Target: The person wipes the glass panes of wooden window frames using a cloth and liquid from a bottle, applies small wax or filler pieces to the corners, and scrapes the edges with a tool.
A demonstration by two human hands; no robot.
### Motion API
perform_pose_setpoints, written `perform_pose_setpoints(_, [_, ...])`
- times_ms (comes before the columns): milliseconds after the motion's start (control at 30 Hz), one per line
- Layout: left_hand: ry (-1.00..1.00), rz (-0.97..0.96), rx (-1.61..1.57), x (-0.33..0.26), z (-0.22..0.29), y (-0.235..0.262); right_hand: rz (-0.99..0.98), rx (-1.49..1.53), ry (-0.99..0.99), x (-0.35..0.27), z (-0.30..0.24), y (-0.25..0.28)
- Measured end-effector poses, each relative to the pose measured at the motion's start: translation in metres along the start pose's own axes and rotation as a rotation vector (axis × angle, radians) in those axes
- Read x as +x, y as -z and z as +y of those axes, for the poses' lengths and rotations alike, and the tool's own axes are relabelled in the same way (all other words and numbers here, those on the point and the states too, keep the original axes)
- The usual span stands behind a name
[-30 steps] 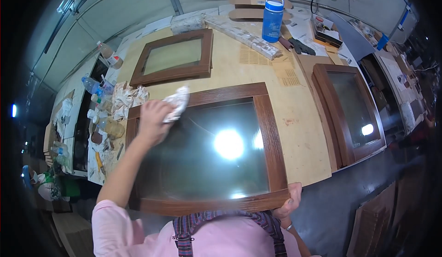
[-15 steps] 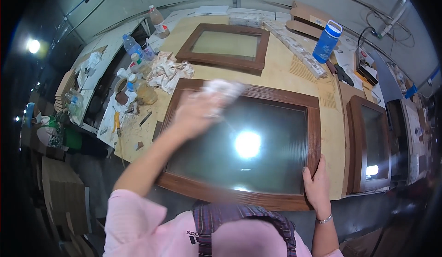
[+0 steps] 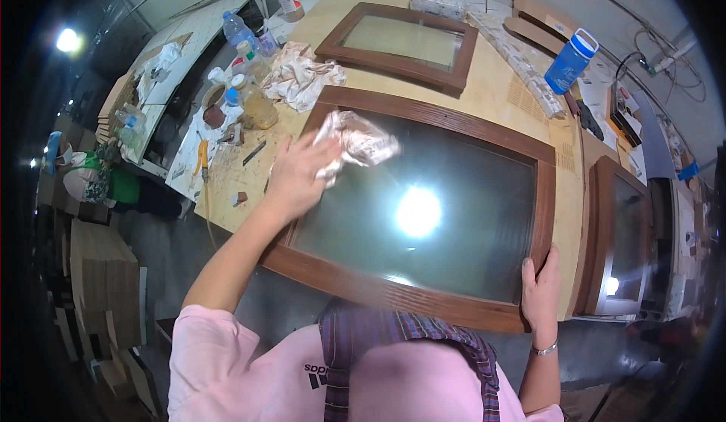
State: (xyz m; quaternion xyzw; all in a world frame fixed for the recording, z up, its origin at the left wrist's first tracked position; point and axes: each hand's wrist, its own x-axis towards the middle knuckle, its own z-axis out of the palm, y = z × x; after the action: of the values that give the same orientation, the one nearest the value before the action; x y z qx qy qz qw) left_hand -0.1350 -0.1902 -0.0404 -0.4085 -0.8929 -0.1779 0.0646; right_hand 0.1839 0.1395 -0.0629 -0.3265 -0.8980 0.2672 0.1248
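Observation:
A brown wooden frame with a glass pane [image 3: 461,248] lies flat in front of me, a bright lamp reflected in its glass. My left hand [image 3: 299,176] presses a crumpled whitish rag [image 3: 363,141] onto the upper left corner of the pane, fingers closed over part of the cloth. At the lower right corner, my right hand [image 3: 541,293] grips the frame's outer edge, thumb on top; its other fingers are partly hidden. A smaller glazed wooden frame [image 3: 461,66] lies beyond.
Left of the frame are a rag pile [image 3: 299,78], several bottles, an orange-handled tool [image 3: 202,157] and a dark stick [image 3: 254,153]. A blue bottle [image 3: 571,63] and a long wrapped strip [image 3: 522,70] are at far right. Another glazed frame [image 3: 597,240] stands nearer on the right.
My left hand has drawn the rag from the top rail down and left, onto the pane's corner. My right hand keeps its hold on the frame. The whole view has shifted slightly.

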Motion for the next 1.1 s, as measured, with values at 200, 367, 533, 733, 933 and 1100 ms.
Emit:
perform_pose_setpoints(200, [0.128, -0.335, -0.659, -0.060, 0.040, 0.043, -0.011, 0.014, -0.061, 0.002, -0.011, 0.007])
perform_pose_setpoints(367, [-0.042, -0.010, -0.965, -0.026, 0.081, 0.049, 0.111, -0.107, 0.288, 0.011, -0.031, 0.014])
perform_pose_setpoints(533, [0.153, -0.089, -1.533, -0.009, 0.115, 0.050, -0.151, 0.348, 0.683, 0.045, -0.120, 0.010])
perform_pose_setpoints(733, [0.146, 0.134, -1.644, -0.015, 0.103, 0.069, -0.688, 0.433, 0.630, 0.076, -0.182, -0.011])
perform_pose_setpoints(933, [0.330, 0.423, -1.877, -0.062, 0.054, 0.078, -0.516, 0.538, 0.929, 0.082, -0.218, -0.057])
perform_pose_setpoints(1100, [0.306, 0.471, -1.967, -0.083, 0.018, 0.096, -0.954, 0.416, 0.763, 0.074, -0.273, -0.100])
